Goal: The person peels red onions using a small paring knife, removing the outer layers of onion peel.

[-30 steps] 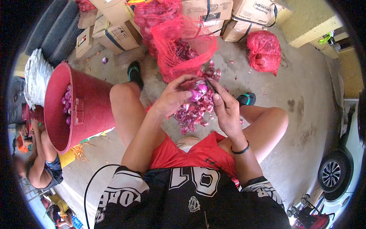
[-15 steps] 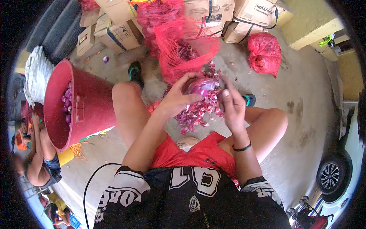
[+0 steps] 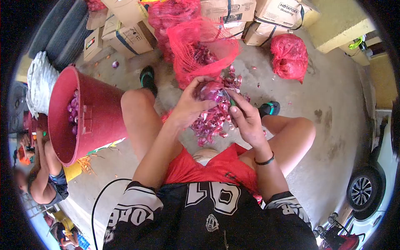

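My left hand is wrapped round a red onion with shiny purple skin, held up between my knees. In my right hand, a small knife shows a bit of green at the handle, and its blade is right at the onion's right side. My right fingers hide most of the handle. Below both hands, a heap of onion skins lies on the floor. Just beyond the onion, a red mesh bag gapes open, with onion skins showing inside.
To my left stands a big red tub with peeled onions inside. Cardboard boxes and a filled red sack are ahead. Another person sits at far left; a car wheel shows at right. One onion lies on the floor.
My right hand has come in leftward and down to the onion, and the knife now shows against it. The onion has turned and shifted slightly left in my left hand.
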A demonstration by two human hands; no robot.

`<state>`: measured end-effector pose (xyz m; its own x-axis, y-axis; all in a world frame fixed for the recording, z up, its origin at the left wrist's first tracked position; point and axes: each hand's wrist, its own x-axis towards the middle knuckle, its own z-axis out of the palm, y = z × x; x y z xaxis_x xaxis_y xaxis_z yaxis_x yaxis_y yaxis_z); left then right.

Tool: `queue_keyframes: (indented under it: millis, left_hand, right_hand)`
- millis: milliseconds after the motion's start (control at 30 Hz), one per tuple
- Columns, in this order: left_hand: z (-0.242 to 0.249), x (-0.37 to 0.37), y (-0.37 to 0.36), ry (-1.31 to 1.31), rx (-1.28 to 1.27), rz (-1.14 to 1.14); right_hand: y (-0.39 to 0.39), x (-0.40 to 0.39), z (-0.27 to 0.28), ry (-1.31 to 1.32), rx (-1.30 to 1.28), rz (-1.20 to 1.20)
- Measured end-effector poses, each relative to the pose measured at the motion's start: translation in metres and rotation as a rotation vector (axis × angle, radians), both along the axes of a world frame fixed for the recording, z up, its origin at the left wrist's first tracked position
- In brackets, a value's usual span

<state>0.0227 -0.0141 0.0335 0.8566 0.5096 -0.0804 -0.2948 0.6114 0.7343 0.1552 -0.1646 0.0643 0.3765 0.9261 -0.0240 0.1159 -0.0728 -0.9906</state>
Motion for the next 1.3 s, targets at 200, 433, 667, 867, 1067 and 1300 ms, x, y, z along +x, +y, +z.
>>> queue_keyframes:
  millis: [200,433,667,867,1067,1300]
  left_hand:
    - [0.003,0.002,0.001,-0.023,-0.016,-0.057]
    - [0.003,-0.008,0.005,0.048,0.028,-0.134]
    - [-0.003,-0.007,0.011,0.007,-0.009,0.101]
    - [0.005,-0.002,0.002,0.149,0.44,0.173]
    - [0.003,-0.002,0.001,0.171,0.564,0.155]
    - [0.008,0.0,-0.002,0.093,0.402,0.113]
  right_hand:
    - [0.002,0.0,0.001,0.063,0.042,-0.084]
    - [-0.002,0.029,0.003,0.246,0.143,-0.307]
    - [-0.009,0.025,-0.012,-0.198,-0.196,-0.095]
    - [0.004,-0.003,-0.001,-0.394,0.102,-0.017]
    - [0.011,-0.008,-0.001,-0.45,0.144,-0.056]
    - [0.011,-0.011,-0.001,-0.426,0.207,-0.137]
